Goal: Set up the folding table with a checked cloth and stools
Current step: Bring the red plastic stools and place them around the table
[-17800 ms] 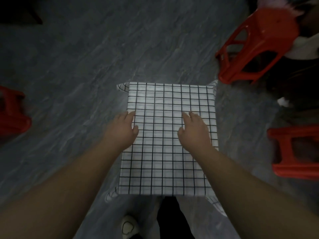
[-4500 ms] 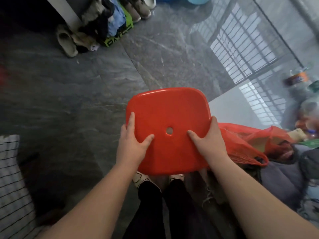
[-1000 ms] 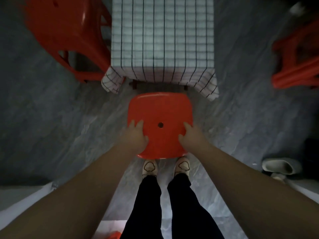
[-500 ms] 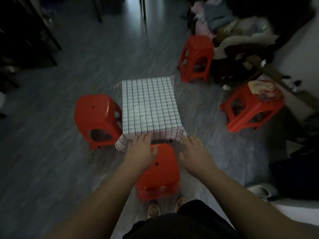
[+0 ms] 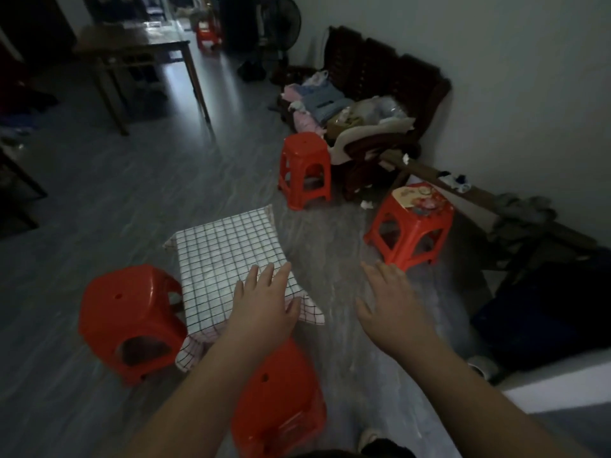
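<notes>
I see the little folding table on the gray floor, with the checked cloth spread flat on top and its corners hanging down. The table's long side runs away from me, so one short end points at me and the other at the far wall. My left hand is flat, fingers spread, holding nothing. It sits in front of the near right corner of the table, but I cannot tell if it touches the cloth. My right hand is flat and holding nothing too, over the bare floor to the right of the table, apart from the left hand. One red stool stands just beside the table's left long side. A second red stool stands at the near short end, under my left arm. Two more red stools stand farther off to the right.
</notes>
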